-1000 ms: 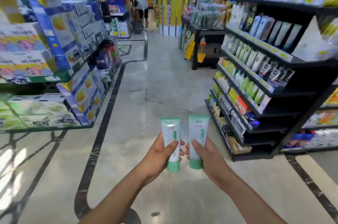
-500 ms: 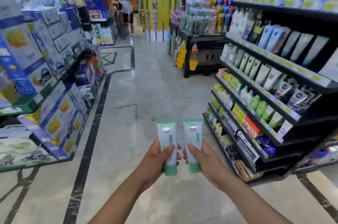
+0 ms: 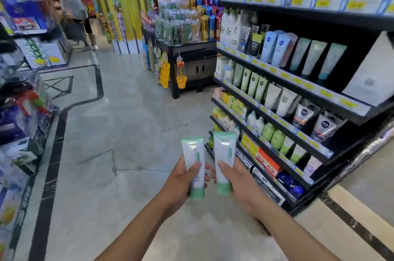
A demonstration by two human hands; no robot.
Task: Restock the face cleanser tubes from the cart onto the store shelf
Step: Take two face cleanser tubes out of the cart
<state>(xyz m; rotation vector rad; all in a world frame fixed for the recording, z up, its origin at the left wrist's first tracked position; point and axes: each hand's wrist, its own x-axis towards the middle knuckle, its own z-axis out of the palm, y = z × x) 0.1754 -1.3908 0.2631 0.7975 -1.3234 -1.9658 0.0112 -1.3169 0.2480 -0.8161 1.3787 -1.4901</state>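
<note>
On the right of the aisle, the dark store shelf stands stocked with rows of tubes and bottles. Over the pale floor near its lower tiers, the left hand curls round the left tube and the right hand grips the right tube, both upright, green caps down, side by side.

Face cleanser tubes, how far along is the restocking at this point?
Done: two tubes have been picked up. In hand: the left hand grips the left tube and the right hand grips the right tube, both upright with green caps down, over the aisle floor. Left: neither is on the store shelf to the right yet, so both need placing.
</note>
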